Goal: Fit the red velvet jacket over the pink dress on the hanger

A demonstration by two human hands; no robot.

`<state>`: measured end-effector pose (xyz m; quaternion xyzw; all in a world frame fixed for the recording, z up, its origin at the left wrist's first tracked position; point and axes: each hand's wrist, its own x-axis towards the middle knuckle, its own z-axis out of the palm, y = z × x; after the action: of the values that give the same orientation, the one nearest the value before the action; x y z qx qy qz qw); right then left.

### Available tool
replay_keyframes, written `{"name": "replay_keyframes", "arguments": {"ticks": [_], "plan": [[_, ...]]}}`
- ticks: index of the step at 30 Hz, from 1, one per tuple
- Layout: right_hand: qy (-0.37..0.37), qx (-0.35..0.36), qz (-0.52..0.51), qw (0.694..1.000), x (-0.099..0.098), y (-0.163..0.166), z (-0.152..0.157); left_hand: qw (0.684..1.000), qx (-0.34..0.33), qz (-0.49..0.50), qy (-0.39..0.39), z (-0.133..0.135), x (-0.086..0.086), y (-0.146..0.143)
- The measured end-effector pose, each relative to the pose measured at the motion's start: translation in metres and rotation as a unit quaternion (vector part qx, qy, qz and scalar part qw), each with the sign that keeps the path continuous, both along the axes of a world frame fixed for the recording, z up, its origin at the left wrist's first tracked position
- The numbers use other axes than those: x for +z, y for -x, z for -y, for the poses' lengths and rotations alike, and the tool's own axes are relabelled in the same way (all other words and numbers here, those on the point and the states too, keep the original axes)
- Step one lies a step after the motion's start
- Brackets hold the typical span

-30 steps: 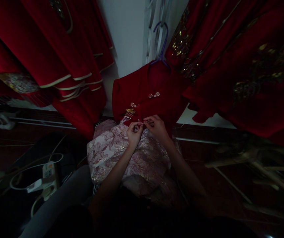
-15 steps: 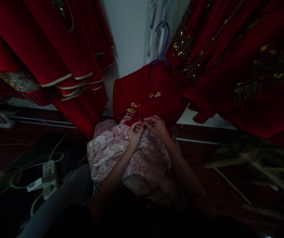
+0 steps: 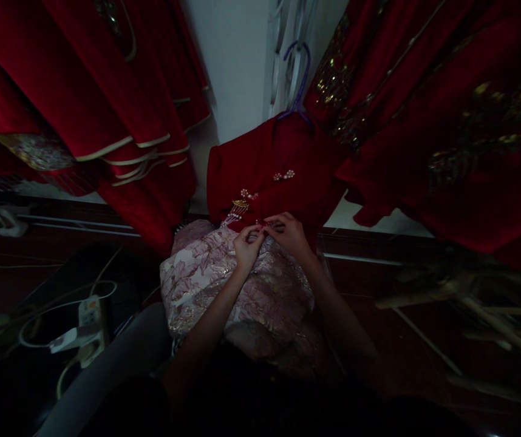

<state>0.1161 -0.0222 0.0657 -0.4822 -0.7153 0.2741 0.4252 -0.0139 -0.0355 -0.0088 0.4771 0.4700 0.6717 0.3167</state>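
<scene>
A sleeveless-looking red garment [image 3: 231, 164] hangs on a purple hanger [image 3: 306, 70] in front of me. Beaded flower fastenings [image 3: 284, 175] and a gold fan-shaped ornament with bead strings [image 3: 238, 206] decorate its front. At the garment's lower front, my left hand [image 3: 248, 244] and my right hand [image 3: 288, 233] meet with fingertips pinched close together. Both pinches are at the red cloth's edge by a small beaded fastening; exactly what lies between the fingertips is too small to make out. Below them spreads a pink floral brocade skirt [image 3: 192, 273].
Red garments with pale trim [image 3: 105, 91] hang at the left, others with gold sequins [image 3: 388, 121] at the right. A power strip [image 3: 90, 321] with white cables lies lower left. Wooden bars [image 3: 424, 295] stand at the right, blurred and dim.
Almost nothing differs. Both hands stay pinched at the same spot on the red garment, with only slight finger shifts.
</scene>
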Motion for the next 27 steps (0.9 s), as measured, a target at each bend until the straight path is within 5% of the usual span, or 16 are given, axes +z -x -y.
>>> {"name": "replay_keyframes", "arguments": {"ticks": [15, 27], "plan": [[-0.079, -0.074, -0.020, 0.994, -0.034, 0.023, -0.008, 0.998, -0.025, -0.057, -0.010, 0.001, -0.002, 0.002], [-0.040, -0.096, -0.020, 0.994, -0.035, 0.028, -0.007, 0.992, 0.015, -0.119, -0.028, 0.007, -0.003, -0.001]]}}
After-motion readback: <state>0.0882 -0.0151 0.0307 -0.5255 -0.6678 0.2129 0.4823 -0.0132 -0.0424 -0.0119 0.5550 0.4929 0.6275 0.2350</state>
